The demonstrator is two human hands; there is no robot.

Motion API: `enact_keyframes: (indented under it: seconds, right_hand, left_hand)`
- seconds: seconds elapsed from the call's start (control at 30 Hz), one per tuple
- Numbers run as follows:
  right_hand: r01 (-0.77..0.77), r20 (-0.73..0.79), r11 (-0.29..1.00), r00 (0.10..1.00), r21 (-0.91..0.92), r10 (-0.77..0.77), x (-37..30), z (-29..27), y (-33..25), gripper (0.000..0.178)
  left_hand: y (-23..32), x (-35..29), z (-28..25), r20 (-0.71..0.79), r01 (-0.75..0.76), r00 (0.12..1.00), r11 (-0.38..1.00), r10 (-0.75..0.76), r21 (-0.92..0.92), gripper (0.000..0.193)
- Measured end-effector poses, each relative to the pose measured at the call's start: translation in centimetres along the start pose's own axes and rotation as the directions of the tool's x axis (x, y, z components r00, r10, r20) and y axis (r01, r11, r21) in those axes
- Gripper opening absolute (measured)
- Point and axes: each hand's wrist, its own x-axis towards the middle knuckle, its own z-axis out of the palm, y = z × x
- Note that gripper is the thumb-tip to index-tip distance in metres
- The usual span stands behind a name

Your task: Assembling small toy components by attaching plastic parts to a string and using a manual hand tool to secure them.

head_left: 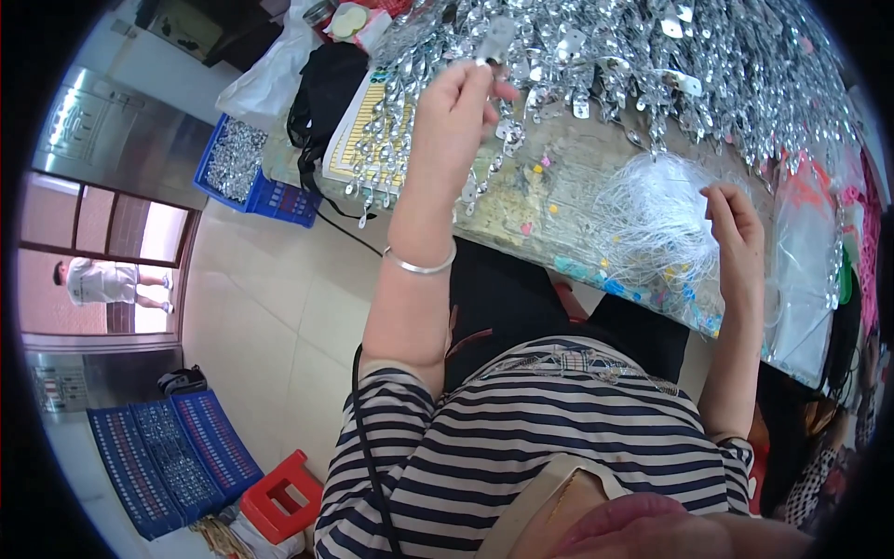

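My left hand [453,110] is raised over the table with thumb and forefinger pinched on a shiny silver metal tag [496,41], which looks slightly blurred. Beneath that hand, strands of small silver pendants [377,140] hang over the table's near edge. My right hand [736,228] is closed in a pinch at the right side of a loose bundle of fine white thread [652,210]; whatever sits between its fingertips is too small to make out. A large heap of silver pendants on strands [596,47] covers the far part of the table.
The worn table [521,200] carries a black bag [326,93], yellow-lined paper [358,140] and clear plastic bags [803,270]. Blue baskets [270,200] with silver pieces stand on the floor at left, near a red stool [281,496]. A person [102,281] is outside the doorway.
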Motion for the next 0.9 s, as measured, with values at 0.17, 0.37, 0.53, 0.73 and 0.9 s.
enact_keyframes:
  seconds: [0.17, 0.37, 0.53, 0.73, 0.9]
  right_hand:
    - [0.169, 0.035, 0.985, 0.985, 0.043, -0.170, -0.7, 1.4, -1.3, 0.015]
    - [0.367, 0.175, 0.930, 0.916, -0.009, -0.360, -2.9, 3.8, -2.6, 0.010]
    - [0.415, 0.088, 0.909, 0.907, -0.035, -0.411, -3.5, 4.9, -1.9, 0.010]
    - [0.480, 0.075, 0.867, 0.877, -0.133, -0.474, -4.1, 5.2, -2.2, 0.007]
    - [0.458, 0.086, 0.877, 0.889, -0.148, -0.450, -4.2, 5.4, -1.9, 0.006]
  left_hand:
    - [0.2, -6.1, 1.1, 0.472, 0.466, 0.823, 0.850, -0.316, -0.244, 0.020]
    - [-0.8, -11.5, 3.8, 0.535, 0.493, 0.808, 0.779, -0.246, -0.386, 0.047]
    - [-0.7, -12.9, 4.9, 0.526, 0.531, 0.805, 0.726, -0.272, -0.436, 0.049]
    - [-0.8, -13.9, 5.2, 0.468, 0.437, 0.856, 0.791, -0.220, -0.429, 0.047]
    - [-0.5, -14.0, 5.0, 0.454, 0.438, 0.859, 0.797, -0.235, -0.416, 0.050]
